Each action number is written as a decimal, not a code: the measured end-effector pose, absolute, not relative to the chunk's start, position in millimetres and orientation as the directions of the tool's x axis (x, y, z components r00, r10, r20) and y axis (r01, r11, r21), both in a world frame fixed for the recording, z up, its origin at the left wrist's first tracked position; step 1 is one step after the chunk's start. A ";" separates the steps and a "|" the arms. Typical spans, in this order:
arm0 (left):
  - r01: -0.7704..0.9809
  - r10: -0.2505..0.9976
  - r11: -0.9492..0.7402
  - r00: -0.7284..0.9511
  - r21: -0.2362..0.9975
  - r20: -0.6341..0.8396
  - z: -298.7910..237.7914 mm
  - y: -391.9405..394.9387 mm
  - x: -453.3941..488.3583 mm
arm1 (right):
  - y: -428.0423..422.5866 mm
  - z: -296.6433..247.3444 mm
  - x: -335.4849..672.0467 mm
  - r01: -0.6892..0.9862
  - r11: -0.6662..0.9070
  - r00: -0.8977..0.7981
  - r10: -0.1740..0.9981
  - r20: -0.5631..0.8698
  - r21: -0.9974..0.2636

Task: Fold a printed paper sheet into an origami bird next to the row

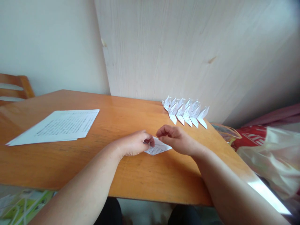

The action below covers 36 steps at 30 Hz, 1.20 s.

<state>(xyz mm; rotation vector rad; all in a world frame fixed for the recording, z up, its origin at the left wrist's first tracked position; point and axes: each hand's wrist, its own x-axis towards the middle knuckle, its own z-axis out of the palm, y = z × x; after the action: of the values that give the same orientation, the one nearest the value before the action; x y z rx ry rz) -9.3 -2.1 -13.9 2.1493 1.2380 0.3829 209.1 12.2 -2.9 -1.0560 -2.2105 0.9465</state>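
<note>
My left hand (136,143) and my right hand (176,139) meet over a small folded piece of printed paper (157,149) lying on the wooden table (98,168). Both hands have their fingers curled and pinch the paper's upper edge from either side. Most of the paper shows between and below the fingers. Beyond my right hand, near the table's far edge, stands a row of several folded paper shapes (186,112) made of the same printed paper.
A stack of printed sheets (58,126) lies flat at the table's left. A pale wooden board (187,53) leans against the wall behind. A chair back (16,87) shows far left. Clear plastic bags and red packaging (262,143) sit off the right edge.
</note>
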 end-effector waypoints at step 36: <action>0.892 0.926 -0.273 0.346 0.360 -0.154 4.9 -1.8 -36.8 | 4.0 -9.2 168.4 0.683 0.430 -0.602 0.789 -0.122 -0.590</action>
<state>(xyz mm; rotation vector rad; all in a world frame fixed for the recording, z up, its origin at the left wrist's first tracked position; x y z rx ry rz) -36.8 -1.8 4.9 2.2328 1.5980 0.1209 168.4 4.0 -9.2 -1.3030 -2.5062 0.9110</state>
